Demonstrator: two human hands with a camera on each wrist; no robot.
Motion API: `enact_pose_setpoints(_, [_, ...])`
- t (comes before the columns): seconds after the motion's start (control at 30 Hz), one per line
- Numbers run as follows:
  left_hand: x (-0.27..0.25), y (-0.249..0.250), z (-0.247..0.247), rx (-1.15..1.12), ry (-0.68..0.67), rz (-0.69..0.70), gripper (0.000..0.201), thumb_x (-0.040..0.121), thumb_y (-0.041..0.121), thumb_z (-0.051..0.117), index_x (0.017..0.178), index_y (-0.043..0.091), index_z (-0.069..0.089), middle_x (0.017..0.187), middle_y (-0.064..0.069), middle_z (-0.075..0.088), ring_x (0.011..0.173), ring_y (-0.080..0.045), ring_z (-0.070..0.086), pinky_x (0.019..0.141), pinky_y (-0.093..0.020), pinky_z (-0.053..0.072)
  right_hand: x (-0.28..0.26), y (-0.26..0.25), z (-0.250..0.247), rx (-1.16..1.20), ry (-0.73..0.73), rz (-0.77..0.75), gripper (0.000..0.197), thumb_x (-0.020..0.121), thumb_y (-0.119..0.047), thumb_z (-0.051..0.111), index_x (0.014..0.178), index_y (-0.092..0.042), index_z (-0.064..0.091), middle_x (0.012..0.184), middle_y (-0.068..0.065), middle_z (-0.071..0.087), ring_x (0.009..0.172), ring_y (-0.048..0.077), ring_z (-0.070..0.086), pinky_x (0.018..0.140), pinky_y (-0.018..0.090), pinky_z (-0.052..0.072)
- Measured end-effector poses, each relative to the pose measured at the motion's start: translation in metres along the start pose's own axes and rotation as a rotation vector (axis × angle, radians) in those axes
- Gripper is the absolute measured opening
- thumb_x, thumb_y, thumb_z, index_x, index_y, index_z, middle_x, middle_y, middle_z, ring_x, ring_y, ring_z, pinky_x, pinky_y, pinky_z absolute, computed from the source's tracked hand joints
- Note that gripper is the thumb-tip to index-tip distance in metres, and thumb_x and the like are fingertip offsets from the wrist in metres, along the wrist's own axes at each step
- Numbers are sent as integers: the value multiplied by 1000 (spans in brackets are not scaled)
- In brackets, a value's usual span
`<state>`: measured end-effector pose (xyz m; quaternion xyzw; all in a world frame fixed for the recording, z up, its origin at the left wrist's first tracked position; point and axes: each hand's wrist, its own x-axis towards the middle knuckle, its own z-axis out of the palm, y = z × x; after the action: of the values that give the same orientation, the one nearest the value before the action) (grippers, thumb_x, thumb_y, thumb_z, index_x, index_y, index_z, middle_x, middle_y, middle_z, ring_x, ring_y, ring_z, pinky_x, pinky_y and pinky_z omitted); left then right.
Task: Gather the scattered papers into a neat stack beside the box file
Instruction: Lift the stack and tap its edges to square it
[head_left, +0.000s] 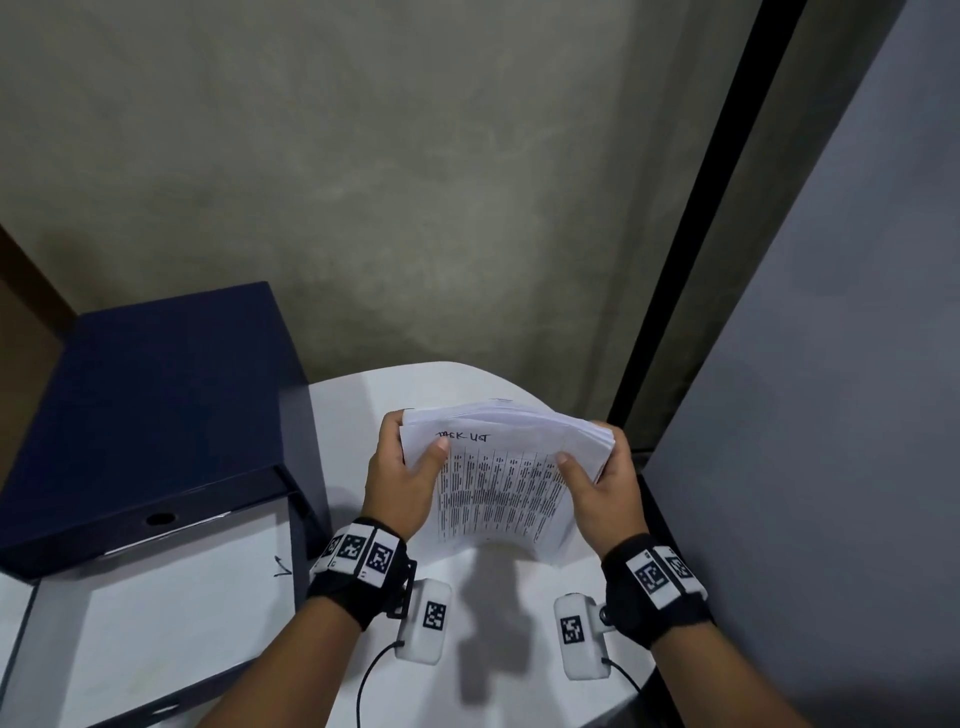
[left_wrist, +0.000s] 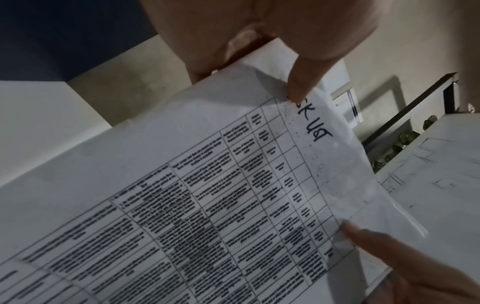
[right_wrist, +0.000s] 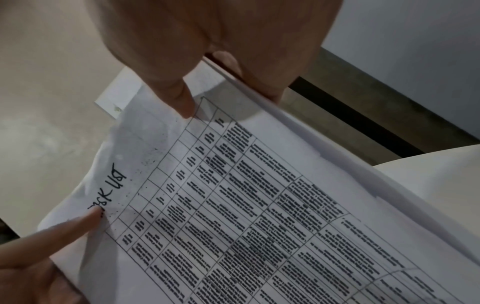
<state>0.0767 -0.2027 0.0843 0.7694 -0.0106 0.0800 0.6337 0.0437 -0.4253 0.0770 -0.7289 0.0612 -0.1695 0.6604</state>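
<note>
A sheaf of printed papers (head_left: 498, 488), topped by a table sheet with "TASK LIST" handwritten on it, is held bowed and tilted over the white table (head_left: 415, 384). My left hand (head_left: 410, 447) grips its left edge, thumb on the top sheet and fingers behind. My right hand (head_left: 589, 452) grips the right edge the same way. The dark blue box file (head_left: 156, 410) lies flat to the left of the papers. In the left wrist view, my left thumb presses the papers (left_wrist: 207, 205) by the handwriting. The right wrist view shows the papers (right_wrist: 259, 205) with sheet edges fanned on the right.
A white board (head_left: 171, 597) with a pen mark lies under the box file's near end. A grey panel (head_left: 831, 415) stands close on the right, a concrete wall behind. The table's rounded far edge (head_left: 457, 366) lies just beyond the papers.
</note>
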Motion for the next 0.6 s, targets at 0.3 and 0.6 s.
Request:
enact_pose_setpoints(0.3, [5,2,9,-14,9,25,21,88,18,65,99,27,50,90,10,68,82,-2,65,74,-17,47,1,-1,-1,-36,19,-24,21,92,-7,61,103,-24,58,93,-7,69,87,5,66,79,21,51])
enact_pose_setpoints(0.6, [-3,-10,6,38,-53,16,23,92,18,61,104,30,45,102,13,66,91,5,63,78,-16,46,-5,2,-4,-61,-24,12,25,95,-11,57,115,-26,56,106,-10,69,102,5,65,94,30,50])
